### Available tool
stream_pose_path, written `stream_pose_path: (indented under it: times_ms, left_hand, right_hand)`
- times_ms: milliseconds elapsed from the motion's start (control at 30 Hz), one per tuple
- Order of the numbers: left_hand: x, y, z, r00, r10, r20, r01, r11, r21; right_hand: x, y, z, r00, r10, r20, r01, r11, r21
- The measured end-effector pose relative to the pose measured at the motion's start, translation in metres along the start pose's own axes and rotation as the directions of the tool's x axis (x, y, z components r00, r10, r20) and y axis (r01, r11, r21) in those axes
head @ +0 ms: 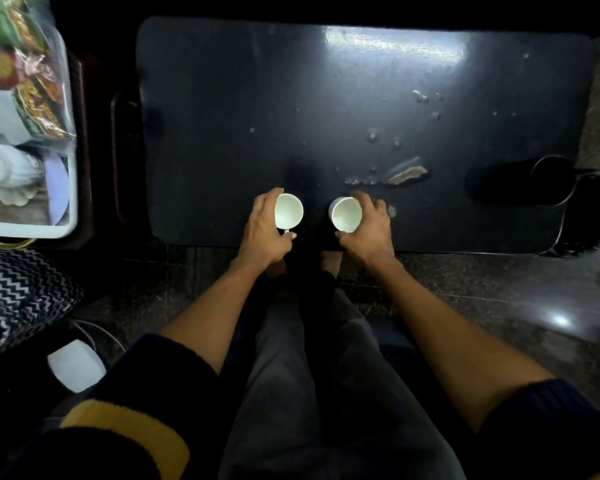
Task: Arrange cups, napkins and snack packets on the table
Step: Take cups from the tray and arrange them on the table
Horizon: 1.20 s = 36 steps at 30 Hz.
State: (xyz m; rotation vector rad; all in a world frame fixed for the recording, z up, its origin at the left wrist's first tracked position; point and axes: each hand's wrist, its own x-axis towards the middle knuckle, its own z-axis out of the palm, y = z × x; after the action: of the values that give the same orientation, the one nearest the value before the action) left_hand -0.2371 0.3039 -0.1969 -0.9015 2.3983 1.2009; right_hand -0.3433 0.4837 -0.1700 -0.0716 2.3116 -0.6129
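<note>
Both cups sit at the near edge of the bench (222, 98), right in front of my knees. My left hand (265, 226) has fingers curled round the left cup (289, 211), thumb down by its handle at the near side; my right hand (369, 225) has fingers wrapped round the right cup (346, 214), which looks tipped a bit w/ its mouth toward me. Risk 1: both are close to the bench edge, so a sloppy let-go or a nudge from my wrist could send one onto the floor. Risk 2: the cups are near each other and could clink if I slide them inward. Further out, the bench has droplets and a chipped patch (395, 176) just beyond the right cup, so a cup set there may rock or slip. Snack packets (37, 102) and more crockery are in the tray (68, 202) off to the left, well apart; reaching over could knock the placed cups.
</note>
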Motion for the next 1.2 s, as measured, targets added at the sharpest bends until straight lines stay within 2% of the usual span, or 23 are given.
stream_pose_path:
  times_ms: [200,400,667,767,933,1200]
  left_hand:
    - [0.000,-0.001,0.000,1.000,-0.001,0.002,0.001,1.000,-0.006]
    - [0.000,0.001,-0.010,0.997,-0.032,0.071,0.034,0.999,-0.035]
    - [-0.009,0.011,-0.060,0.996,-0.076,0.037,0.077,0.996,-0.038]
    - [-0.014,0.013,-0.086,0.996,-0.079,-0.040,0.076,0.995,-0.066]
    - [-0.019,0.005,-0.141,0.965,-0.071,-0.254,0.057,0.997,-0.059]
    - [-0.030,-0.084,-0.249,0.882,-0.107,-0.459,0.079,0.994,-0.079]
  right_hand:
    - [0.001,0.001,0.000,1.000,0.009,0.013,-0.009,1.000,-0.011]
    - [-0.001,-0.003,-0.011,0.996,0.008,0.093,-0.002,0.998,-0.067]
    - [-0.010,-0.048,-0.041,0.995,-0.093,-0.032,0.091,0.993,-0.072]
    - [-0.011,-0.086,-0.038,0.985,-0.173,0.009,0.173,0.980,-0.096]
    - [-0.016,-0.174,-0.004,0.936,-0.332,0.119,0.348,0.924,-0.161]
    - [-0.042,-0.330,0.103,0.806,-0.516,0.290,0.581,0.783,-0.223]
